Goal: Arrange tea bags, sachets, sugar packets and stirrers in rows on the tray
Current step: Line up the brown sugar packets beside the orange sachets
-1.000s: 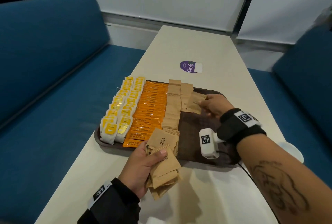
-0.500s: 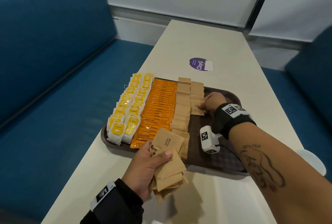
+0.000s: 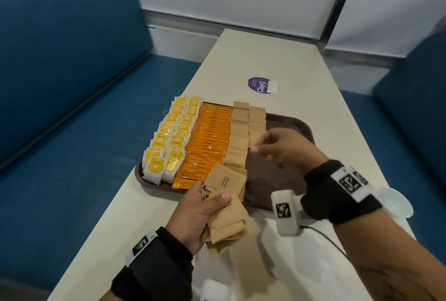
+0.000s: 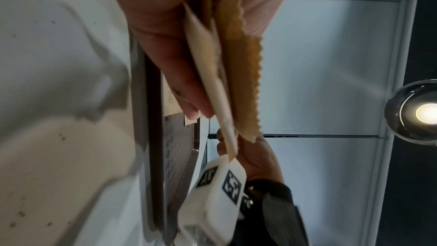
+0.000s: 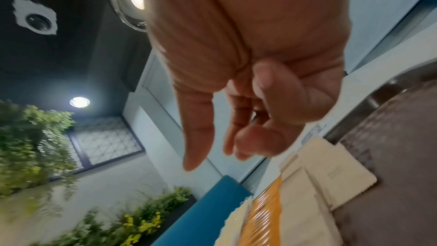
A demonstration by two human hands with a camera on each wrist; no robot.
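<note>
Brown paper sugar packets (image 3: 225,213): left hand (image 3: 193,213) gripping fanned stack; right hand (image 3: 284,148) hovering empty, fingers relaxed, over brown plastic tray (image 3: 289,131). Feed one pkt at a time, overlapping 2nd row w/ edges aligned.

You have a purple sticker (image 3: 259,85) on the pale counter (image 3: 277,59), blue benches (image 3: 72,71) on both sides, and leafy plants (image 5: 28,137) by a wall.

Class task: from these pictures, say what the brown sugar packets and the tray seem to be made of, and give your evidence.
Brown sugar packets: apparently matte kraft paper; dull tan faces, zigzag-cut edges. Tray: probably moulded plastic; dark brown, raised rounded rim, textured floor with slight sheen.
</note>
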